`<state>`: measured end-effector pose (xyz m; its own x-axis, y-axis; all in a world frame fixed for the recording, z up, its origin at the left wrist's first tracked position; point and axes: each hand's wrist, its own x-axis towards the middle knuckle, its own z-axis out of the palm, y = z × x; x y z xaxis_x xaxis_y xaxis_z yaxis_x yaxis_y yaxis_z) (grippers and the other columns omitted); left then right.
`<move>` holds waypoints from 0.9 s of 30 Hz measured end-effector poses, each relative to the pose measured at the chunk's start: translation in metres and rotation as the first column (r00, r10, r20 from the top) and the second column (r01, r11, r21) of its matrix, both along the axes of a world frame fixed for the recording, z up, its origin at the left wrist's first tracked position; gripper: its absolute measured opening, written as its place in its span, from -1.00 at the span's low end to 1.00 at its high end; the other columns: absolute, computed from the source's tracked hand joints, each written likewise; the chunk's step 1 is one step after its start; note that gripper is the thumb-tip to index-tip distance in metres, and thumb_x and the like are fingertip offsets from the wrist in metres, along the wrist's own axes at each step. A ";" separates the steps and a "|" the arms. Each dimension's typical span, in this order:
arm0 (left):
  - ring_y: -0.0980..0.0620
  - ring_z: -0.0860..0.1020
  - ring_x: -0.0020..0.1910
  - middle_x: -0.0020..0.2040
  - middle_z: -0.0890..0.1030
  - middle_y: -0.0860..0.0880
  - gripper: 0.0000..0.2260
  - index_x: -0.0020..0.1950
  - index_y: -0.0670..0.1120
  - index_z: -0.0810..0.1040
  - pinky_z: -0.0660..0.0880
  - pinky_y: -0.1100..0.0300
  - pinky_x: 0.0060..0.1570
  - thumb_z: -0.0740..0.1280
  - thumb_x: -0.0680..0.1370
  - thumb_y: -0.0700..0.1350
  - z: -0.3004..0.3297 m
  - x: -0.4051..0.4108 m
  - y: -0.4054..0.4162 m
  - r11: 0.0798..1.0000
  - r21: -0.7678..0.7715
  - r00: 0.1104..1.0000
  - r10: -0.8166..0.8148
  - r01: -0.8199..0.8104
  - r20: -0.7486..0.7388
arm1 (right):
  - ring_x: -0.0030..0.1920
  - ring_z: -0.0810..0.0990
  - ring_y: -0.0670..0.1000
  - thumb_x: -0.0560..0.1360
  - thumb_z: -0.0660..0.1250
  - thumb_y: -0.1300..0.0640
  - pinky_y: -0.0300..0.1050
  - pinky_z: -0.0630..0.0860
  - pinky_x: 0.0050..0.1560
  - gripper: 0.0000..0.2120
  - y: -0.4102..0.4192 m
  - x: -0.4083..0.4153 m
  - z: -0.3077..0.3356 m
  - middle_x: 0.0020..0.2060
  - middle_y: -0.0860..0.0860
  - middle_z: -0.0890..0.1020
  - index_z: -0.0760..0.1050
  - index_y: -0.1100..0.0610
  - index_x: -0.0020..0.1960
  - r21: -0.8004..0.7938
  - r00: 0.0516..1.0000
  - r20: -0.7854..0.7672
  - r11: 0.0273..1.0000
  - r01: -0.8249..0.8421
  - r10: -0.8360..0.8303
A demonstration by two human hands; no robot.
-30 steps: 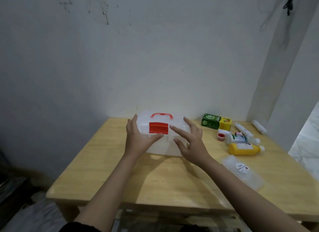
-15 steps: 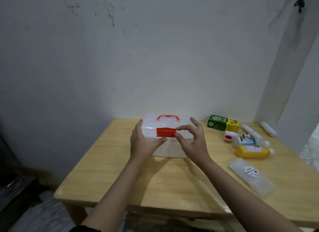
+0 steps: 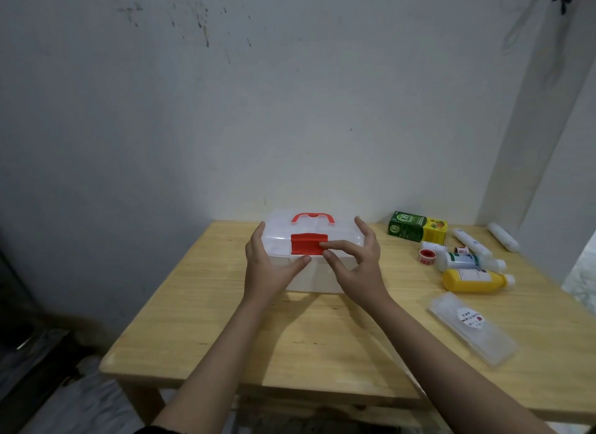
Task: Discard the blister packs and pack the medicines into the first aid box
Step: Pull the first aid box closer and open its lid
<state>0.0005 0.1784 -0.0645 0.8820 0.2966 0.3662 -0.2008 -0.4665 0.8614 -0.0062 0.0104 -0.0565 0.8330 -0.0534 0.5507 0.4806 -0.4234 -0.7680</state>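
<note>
**Box not yet open, medicines all waiting on the table**

Both hands are at the translucent plastic first aid box with the red carry handle, which sits at the back middle of the pale wooden table, close to the wall. The lid is down and the red front latch looks closed. The left hand cups the box's left front corner, fingers fairly straight against the lid edge, thumb just under the latch. The right hand has its fingers spread and relaxed, one fingertip on the latch's right edge, thumb just below it. Neither hand is clenched; they are touching and steadying, not carrying anything.

By my reading this is the very start: the opening step, nothing packed yet. Off to the right, well apart from the box, lie the green and yellow cardboard carton, the yellow plastic bottle on its side, the white bottle with a green label, a small red-capped round pot, and two white tubes or rolls near the far edge. Nearer lies a clear flat plastic case with a round sticker. I cannot make out blister packs; whether that case holds them is unclear. Still to do: open the lid, discard, and pack everything.
</note>
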 end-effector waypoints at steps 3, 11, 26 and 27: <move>-0.02 0.30 0.39 0.46 0.23 0.00 -0.05 0.45 0.19 0.07 0.40 0.15 0.16 0.56 0.22 0.17 -0.002 0.000 0.002 1.000 -0.014 1.000 -0.011 0.011 -0.001 | 0.51 0.02 0.11 0.41 0.44 0.03 0.21 0.15 0.43 -0.79 -0.003 0.003 -0.004 0.49 -0.01 0.15 0.56 -0.27 -0.07 -0.065 1.000 0.017 0.998 0.008 -0.007; -0.07 0.26 0.45 0.51 0.20 -0.02 0.14 0.48 0.27 -0.16 0.35 0.01 0.32 0.61 0.18 0.12 -0.005 -0.003 0.004 0.995 -0.098 0.999 -0.033 0.030 -0.027 | 0.46 0.14 0.04 0.44 0.41 0.04 -0.04 0.17 0.33 -0.75 -0.008 0.004 0.008 0.46 0.01 0.23 0.54 -0.28 0.04 -0.119 0.999 0.043 0.993 0.028 -0.023; -0.01 0.30 0.40 0.45 0.28 0.05 -0.06 0.49 0.08 0.12 0.39 -0.08 0.32 0.54 0.25 0.18 -0.017 0.008 0.010 0.986 -0.156 0.995 -0.075 0.065 -0.062 | 0.34 0.37 0.05 0.55 0.27 0.08 -0.21 0.32 0.18 -0.76 -0.025 0.075 0.091 0.29 0.12 0.41 0.54 -0.06 0.19 -0.080 0.989 0.068 0.987 0.140 -0.135; 0.00 0.31 0.39 0.44 0.30 0.06 -0.07 0.49 0.10 0.12 0.40 -0.07 0.31 0.53 0.24 0.19 -0.016 0.010 0.010 0.985 -0.159 0.995 -0.077 0.067 -0.061 | 0.31 0.40 0.05 0.55 0.26 0.09 -0.21 0.34 0.18 -0.75 -0.025 0.084 0.092 0.26 0.11 0.43 0.54 -0.05 0.20 -0.064 0.988 0.067 0.988 0.143 -0.138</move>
